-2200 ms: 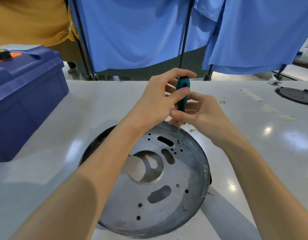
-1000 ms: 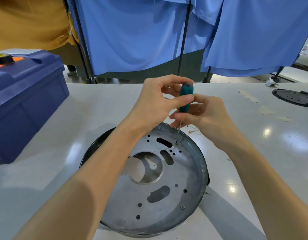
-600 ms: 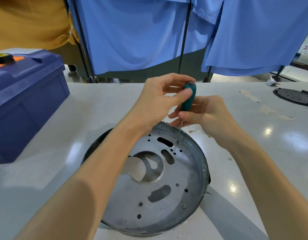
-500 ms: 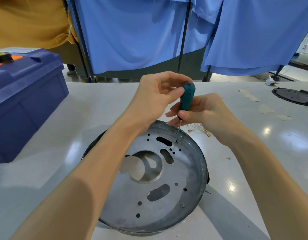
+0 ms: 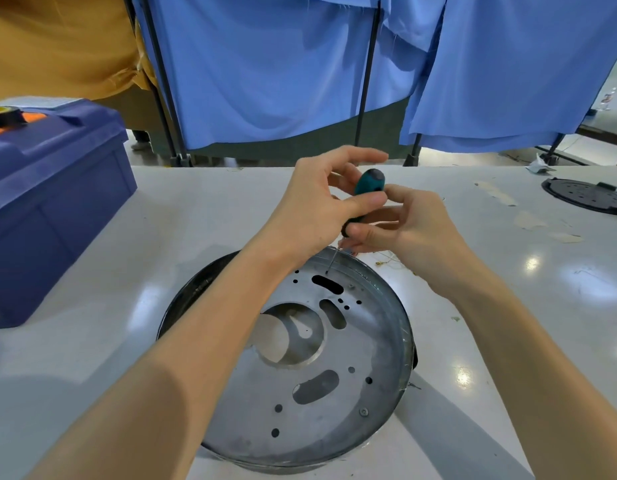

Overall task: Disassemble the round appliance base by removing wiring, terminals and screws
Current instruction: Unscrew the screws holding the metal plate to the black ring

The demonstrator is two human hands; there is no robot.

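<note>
Left grip (image 5: 314, 209), right grip (image 5: 414, 230) pinch screwdriver (image 5: 369, 181); forearm (image 5: 203, 341) crosses base (image 5: 369, 341); blue box (image 5: 50, 202) left.

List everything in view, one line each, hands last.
round base: 1, silver metal, table centre
screw: 1, silver, on base, near right
screwdriver: 1, teal handle, tilted over base's far edge
storage box: 1, dark blue, table left
tape roll: 1, black, on box lid
perforated disc: 1, black, table far right
table: 1, white
curtains: several, blue, behind table
left hand: 1, holds handle's upper part
right hand: 1, pinches handle's lower end
</note>
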